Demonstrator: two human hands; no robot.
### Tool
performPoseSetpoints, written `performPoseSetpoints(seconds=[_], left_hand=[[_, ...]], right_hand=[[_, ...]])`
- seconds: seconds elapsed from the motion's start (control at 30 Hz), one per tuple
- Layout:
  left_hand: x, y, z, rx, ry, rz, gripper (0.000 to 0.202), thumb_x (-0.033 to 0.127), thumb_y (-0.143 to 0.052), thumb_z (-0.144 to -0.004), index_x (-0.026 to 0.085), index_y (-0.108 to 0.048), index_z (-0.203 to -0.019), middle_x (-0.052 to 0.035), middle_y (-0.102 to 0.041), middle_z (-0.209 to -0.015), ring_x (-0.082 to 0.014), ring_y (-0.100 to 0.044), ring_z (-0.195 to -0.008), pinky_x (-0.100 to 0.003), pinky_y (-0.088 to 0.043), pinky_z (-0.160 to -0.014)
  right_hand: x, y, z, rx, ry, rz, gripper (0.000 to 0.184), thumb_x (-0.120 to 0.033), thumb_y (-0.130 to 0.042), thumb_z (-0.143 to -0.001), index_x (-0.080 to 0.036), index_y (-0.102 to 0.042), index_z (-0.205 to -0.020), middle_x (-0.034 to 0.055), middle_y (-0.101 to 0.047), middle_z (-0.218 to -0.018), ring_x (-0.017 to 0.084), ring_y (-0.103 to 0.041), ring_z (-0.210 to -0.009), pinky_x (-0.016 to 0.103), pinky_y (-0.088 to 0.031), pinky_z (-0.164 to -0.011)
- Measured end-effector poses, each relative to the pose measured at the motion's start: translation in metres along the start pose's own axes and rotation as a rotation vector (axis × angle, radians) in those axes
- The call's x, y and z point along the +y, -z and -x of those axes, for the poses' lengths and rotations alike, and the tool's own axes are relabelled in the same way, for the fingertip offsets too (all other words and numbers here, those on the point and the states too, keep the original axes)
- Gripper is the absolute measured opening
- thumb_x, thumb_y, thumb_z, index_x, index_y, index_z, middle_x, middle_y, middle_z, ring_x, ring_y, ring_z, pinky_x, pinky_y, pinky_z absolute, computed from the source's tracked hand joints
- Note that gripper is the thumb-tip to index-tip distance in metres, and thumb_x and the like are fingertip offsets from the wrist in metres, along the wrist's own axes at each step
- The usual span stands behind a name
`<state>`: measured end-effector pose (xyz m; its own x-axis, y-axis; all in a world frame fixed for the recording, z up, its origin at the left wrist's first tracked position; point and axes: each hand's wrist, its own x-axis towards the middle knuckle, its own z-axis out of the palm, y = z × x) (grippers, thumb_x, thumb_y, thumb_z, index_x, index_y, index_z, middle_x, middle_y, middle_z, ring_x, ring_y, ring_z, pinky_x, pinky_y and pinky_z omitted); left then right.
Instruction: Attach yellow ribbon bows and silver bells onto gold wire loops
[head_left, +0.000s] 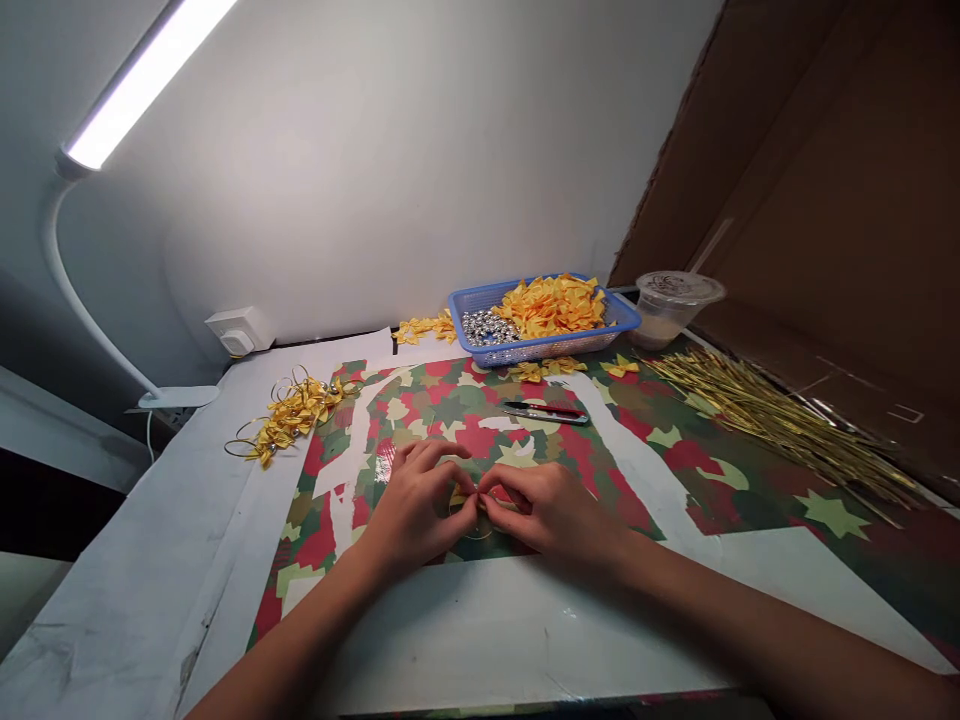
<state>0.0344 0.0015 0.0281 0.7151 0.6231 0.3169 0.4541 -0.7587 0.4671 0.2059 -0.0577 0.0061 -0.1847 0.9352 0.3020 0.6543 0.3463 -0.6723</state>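
My left hand (429,497) and my right hand (546,503) meet fingertip to fingertip over the patterned sheet, both closed in a pinch. Between them is a small yellow ribbon bow (456,495), mostly covered by the left fingers. A thin gold wire (478,538) curves in a loop below the fingertips, and the right fingers pinch it where they meet the left ones. The exact grip point is too small to make out. Beyond the hands lie thread snips (547,412) with a red and a silver part.
A blue basket (544,350) holds yellow bows and silver beads. Looped bows (296,415) are piled at left; gold wires (780,420) lie at right. A lidded plastic cup (667,308) stands by a cardboard panel (825,200). A lamp (142,90) shines from upper left.
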Motion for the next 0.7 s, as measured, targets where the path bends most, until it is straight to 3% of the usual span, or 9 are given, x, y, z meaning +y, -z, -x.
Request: performPoseSetpoints(seconds=[0.27, 0.47, 0.57, 0.7], left_hand=[[-0.0041, 0.0047, -0.002, -0.133, 0.075, 0.292, 0.008, 0.019, -0.06, -0.075, 0.02, -0.059, -0.067, -0.0068, -0.064, -0.096, -0.0193, -0.06, -0.089, -0.03, -0.045, -0.079], [0.0001, 0.0078, -0.0024, -0.196, 0.029, 0.378, 0.008, 0.015, -0.059, -0.073, 0.02, -0.057, -0.067, -0.0052, -0.065, -0.088, -0.0173, -0.059, -0.083, -0.028, -0.045, -0.074], [0.0009, 0.0091, -0.002, -0.23, 0.028, 0.422, 0.007, 0.016, -0.06, -0.072, 0.02, -0.057, -0.067, -0.0045, -0.064, -0.085, -0.0165, -0.058, -0.078, -0.028, -0.045, -0.073], [-0.0002, 0.0096, -0.0008, -0.291, 0.054, 0.509, 0.005, 0.017, -0.059, -0.073, 0.019, -0.057, -0.068, -0.0044, -0.063, -0.082, -0.0163, -0.058, -0.076, -0.027, -0.045, -0.071]], right_hand=[[0.0008, 0.0011, 0.003, 0.008, 0.081, 0.002, 0.011, -0.02, -0.053, -0.081, -0.018, -0.062, -0.076, -0.0075, -0.039, -0.047, 0.008, -0.035, -0.042, 0.019, -0.028, -0.045], [-0.002, 0.0025, 0.0011, 0.084, 0.243, -0.022, 0.009, -0.015, -0.052, -0.077, -0.018, -0.059, -0.073, 0.0036, -0.057, -0.072, 0.013, -0.052, -0.064, 0.022, -0.04, -0.056], [-0.0044, 0.0038, 0.0013, 0.036, 0.248, -0.12, 0.008, -0.014, -0.053, -0.076, -0.019, -0.058, -0.072, 0.0041, -0.059, -0.076, 0.013, -0.053, -0.067, 0.023, -0.043, -0.06], [-0.0049, 0.0054, 0.0027, -0.077, 0.165, -0.24, 0.007, -0.013, -0.055, -0.076, -0.018, -0.058, -0.071, -0.0019, -0.055, -0.062, 0.008, -0.044, -0.05, 0.02, -0.037, -0.05]])
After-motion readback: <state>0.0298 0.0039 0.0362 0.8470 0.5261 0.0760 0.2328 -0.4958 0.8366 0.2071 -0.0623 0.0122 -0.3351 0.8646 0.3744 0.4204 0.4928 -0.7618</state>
